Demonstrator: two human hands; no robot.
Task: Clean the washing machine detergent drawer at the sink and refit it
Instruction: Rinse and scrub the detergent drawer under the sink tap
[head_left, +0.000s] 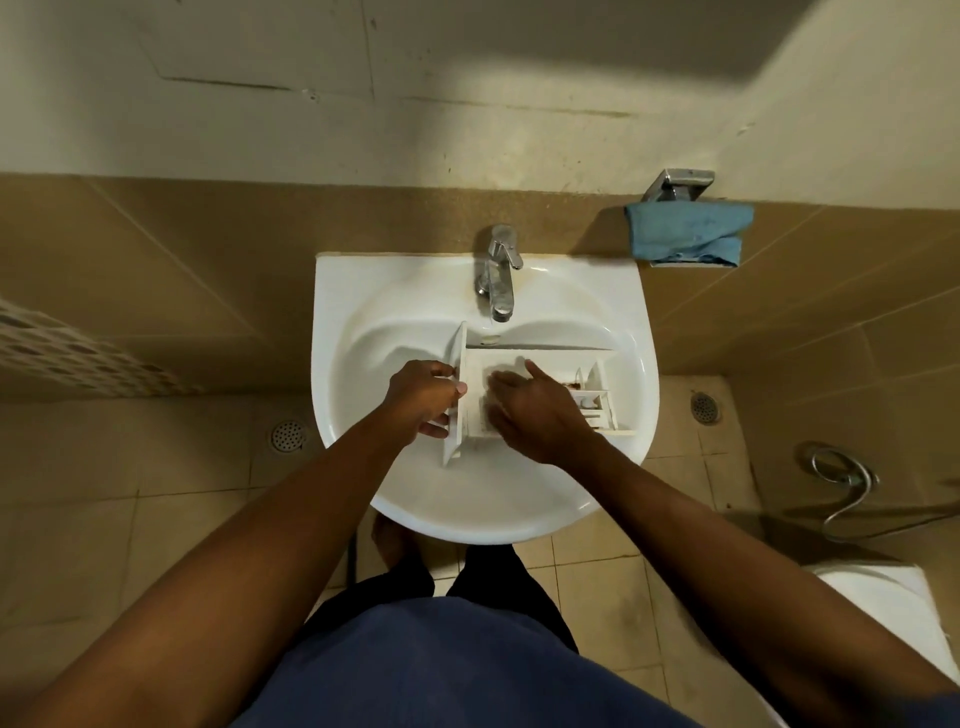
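Observation:
The white detergent drawer (550, 358) lies across the white sink (363, 291), its front panel to the left and its small compartments with brown residue to the right. My left hand (423, 400) grips the front panel, fingers curled round its edge. My right hand (535, 410) reaches into the large compartment with fingers bent against its floor; whether it holds anything there is hidden. The chrome tap (497, 275) stands above the drawer's back edge.
A blue cloth (685, 234) hangs on a chrome wall holder at the upper right. Floor drains (288, 435) sit on the tiled floor on both sides. A chrome hose (847, 478) lies at the right, near a white fixture (893, 608).

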